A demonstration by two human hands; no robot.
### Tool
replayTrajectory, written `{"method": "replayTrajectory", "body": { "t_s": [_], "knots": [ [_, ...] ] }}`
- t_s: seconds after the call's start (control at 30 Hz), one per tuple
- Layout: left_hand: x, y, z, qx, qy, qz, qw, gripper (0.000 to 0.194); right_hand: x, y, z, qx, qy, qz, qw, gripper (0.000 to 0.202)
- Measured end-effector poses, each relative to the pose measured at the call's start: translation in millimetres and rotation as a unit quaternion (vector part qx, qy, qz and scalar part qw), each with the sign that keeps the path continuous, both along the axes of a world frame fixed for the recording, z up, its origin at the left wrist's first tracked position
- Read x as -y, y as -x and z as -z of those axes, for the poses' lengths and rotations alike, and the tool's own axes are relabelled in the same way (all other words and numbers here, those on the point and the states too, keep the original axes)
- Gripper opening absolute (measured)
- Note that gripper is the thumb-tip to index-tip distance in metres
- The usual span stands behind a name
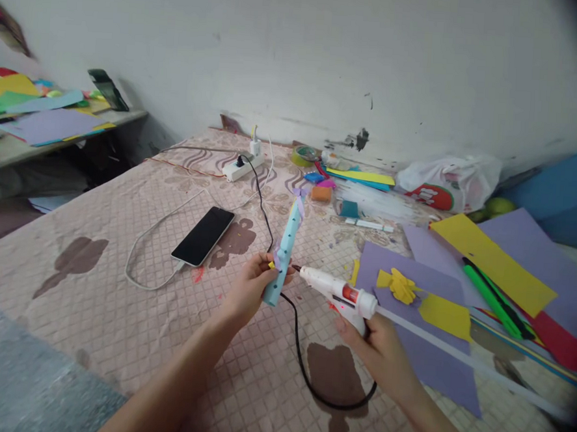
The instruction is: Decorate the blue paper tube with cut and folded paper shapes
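My left hand (252, 280) grips a light blue paper strip (285, 251) with small dark marks along it, tilted upright above the table. Bits of purple and yellow paper cling to the strip near its top and by my fingers. In my right hand (383, 349) is a white hot glue gun (335, 289), its fingers wrapped round the handle. The gun's nozzle points left, close to the strip; whether it touches cannot be made out. A long clear glue stick (437, 342) sticks out of the gun's back, and a black cord hangs below.
A phone (203, 235) on a white cable lies left of my hands. Behind stands a power strip (243, 166). To the right are purple sheets (436, 365), a yellow paper flower (401, 287), a green cutter (492, 300) and a plastic bag (451, 180). Tape (304, 156) lies by the wall.
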State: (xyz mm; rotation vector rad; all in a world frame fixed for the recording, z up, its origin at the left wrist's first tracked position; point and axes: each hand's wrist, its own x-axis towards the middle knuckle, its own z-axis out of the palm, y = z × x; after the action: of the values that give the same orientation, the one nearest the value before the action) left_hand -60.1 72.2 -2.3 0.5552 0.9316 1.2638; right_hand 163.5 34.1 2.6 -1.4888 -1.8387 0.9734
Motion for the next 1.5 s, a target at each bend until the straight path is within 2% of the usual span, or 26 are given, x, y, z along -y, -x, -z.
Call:
{"method": "replayTrajectory", "body": {
  "t_s": [0.37,0.77,0.93,1.23,1.5],
  "knots": [
    [0,3,3.2,-0.018,0.014,0.03,0.999,0.02,-2,9,-6.6,0.046,-0.012,-0.039,0.998,0.032],
    [-1,4,11.2,-0.055,0.015,0.059,0.997,0.021,-2,8,-22.1,0.112,-0.061,-0.084,0.988,0.027],
    [-2,2,10.2,-0.059,0.021,0.06,0.996,0.019,-5,7,-21.6,0.12,-0.08,-0.096,0.985,0.024],
    [0,1,8.0,-0.089,0.02,0.071,0.993,0.012,-6,3,-21.7,0.131,-0.07,-0.113,0.982,0.022],
    [1,3,6.3,-0.13,-0.002,0.094,0.987,0.013,-6,1,-22.9,0.159,-0.089,-0.116,0.976,0.024]
  ]
}}
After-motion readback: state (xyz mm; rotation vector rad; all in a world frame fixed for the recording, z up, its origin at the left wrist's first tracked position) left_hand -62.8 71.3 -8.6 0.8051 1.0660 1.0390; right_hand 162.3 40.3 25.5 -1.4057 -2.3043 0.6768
